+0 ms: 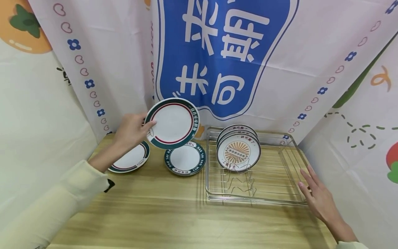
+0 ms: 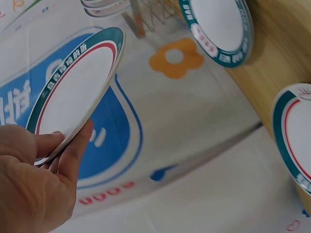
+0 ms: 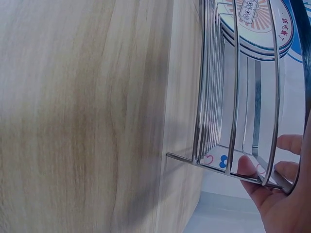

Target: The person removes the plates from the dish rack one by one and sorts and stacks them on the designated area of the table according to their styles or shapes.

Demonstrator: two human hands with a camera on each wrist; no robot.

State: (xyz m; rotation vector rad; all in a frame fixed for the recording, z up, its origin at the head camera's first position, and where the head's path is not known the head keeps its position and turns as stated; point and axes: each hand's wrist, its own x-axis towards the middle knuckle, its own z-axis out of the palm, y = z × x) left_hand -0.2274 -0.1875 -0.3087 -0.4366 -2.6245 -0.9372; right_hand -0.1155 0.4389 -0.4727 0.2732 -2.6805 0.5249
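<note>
My left hand (image 1: 132,129) holds a white plate (image 1: 172,122) with a green rim and red inner ring by its left edge, thumb on the face and fingers behind. The plate is raised and tilted above a small stack of green-rimmed plates (image 1: 185,158) on the table. Another red-ringed plate (image 1: 132,159) lies to the left, partly hidden behind the left wrist. At the right end of a wire dish rack (image 1: 273,199), my right hand (image 1: 320,199) rests at the side rail with fingers extended; the right wrist view shows its thumb (image 3: 248,167) by the corner wires.
Three plates with an orange sunburst pattern (image 1: 237,152) stand upright in the rack's left part. Zigzag wire dividers (image 1: 242,188) are in front of them. The wooden table (image 1: 155,214) meets a printed cloth (image 1: 124,69) at the back and sides.
</note>
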